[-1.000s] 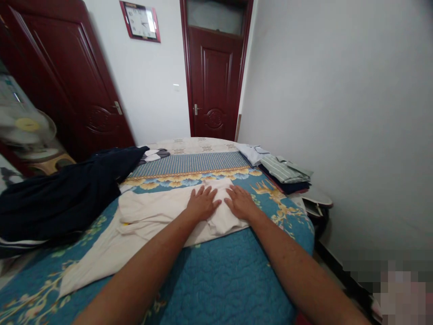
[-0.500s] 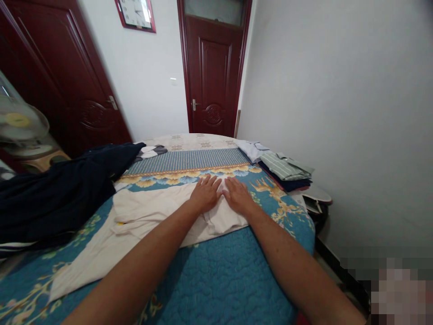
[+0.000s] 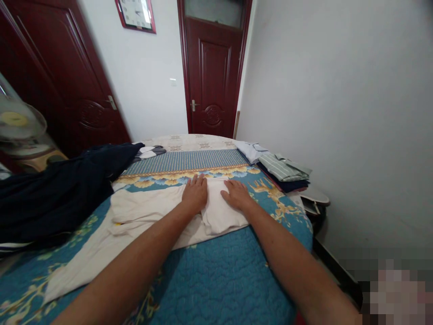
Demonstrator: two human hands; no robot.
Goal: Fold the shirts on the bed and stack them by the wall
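Note:
A cream garment (image 3: 145,206) lies across the blue patterned cover (image 3: 216,275), its right end folded over and a long part stretching to the lower left. My left hand (image 3: 195,193) rests flat on it, at the left edge of the folded part, fingers pointing away from me. On the right end of the fold lies my right hand (image 3: 237,195), palm down with the thumb apart. Bare folded cloth shows between the two hands. My forearms hide part of the garment's near side.
Dark navy clothing (image 3: 57,194) is heaped at the left. Folded clothes, with a green striped shirt (image 3: 284,168) on top, stand at the right edge by the wall. A fan (image 3: 20,122) is at the far left. A blurred pixel patch covers the lower right corner.
My left hand has slid to the left over the cloth, away from my right hand. The two hands were nearly touching before. My right hand has barely moved.

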